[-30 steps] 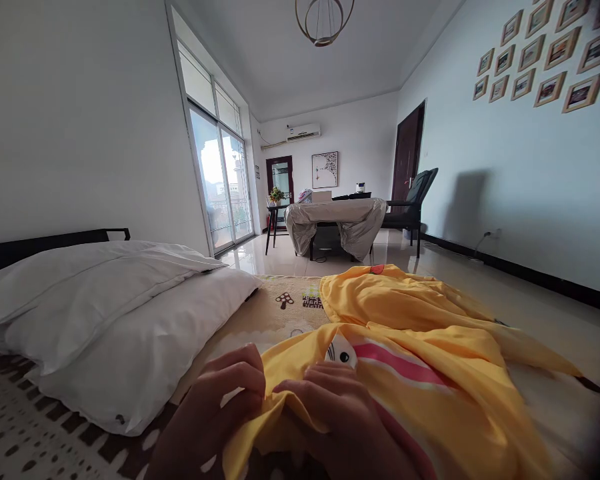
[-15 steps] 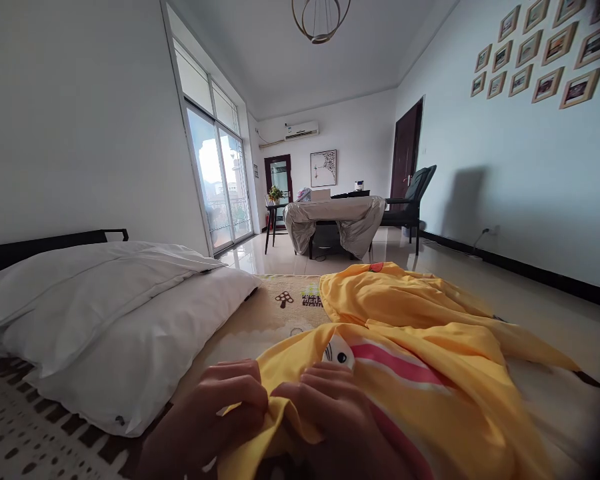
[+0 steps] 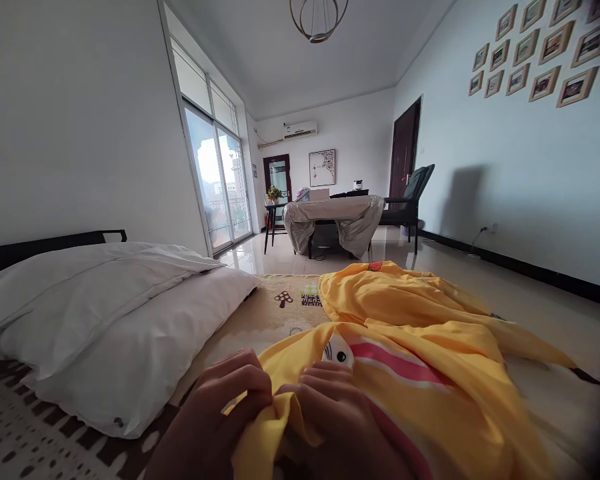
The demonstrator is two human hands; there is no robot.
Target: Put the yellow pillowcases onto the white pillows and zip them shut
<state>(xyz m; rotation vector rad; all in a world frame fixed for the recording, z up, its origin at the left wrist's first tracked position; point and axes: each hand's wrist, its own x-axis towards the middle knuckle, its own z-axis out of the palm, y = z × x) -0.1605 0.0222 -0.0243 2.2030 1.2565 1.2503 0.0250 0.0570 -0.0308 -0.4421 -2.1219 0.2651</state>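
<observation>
A large yellow cloth (image 3: 460, 353) with a pink stripe and a white patch bearing a black eye lies rumpled across the bed, its far part bunched up. At its near left edge, my left hand (image 3: 225, 407) pinches a fold of the fabric between thumb and fingers. My right hand (image 3: 335, 413) is closed on the same edge just to the right, knuckles up beneath the eye print. A small bit of cloth sticks up between the two hands. The fingertips of my right hand are hidden.
White pillows (image 3: 130, 333) are stacked at the left on a brown-and-white patterned cover (image 3: 25, 427). A beige mat (image 3: 265, 313) with a mushroom print lies beyond my hands. Farther off stand a covered table (image 3: 335, 210) and a dark chair (image 3: 410, 200).
My left hand has shifted slightly right and up, with its fingers more arched. My right hand stays nearly in place, and the cloth between the hands is bunched a little differently.
</observation>
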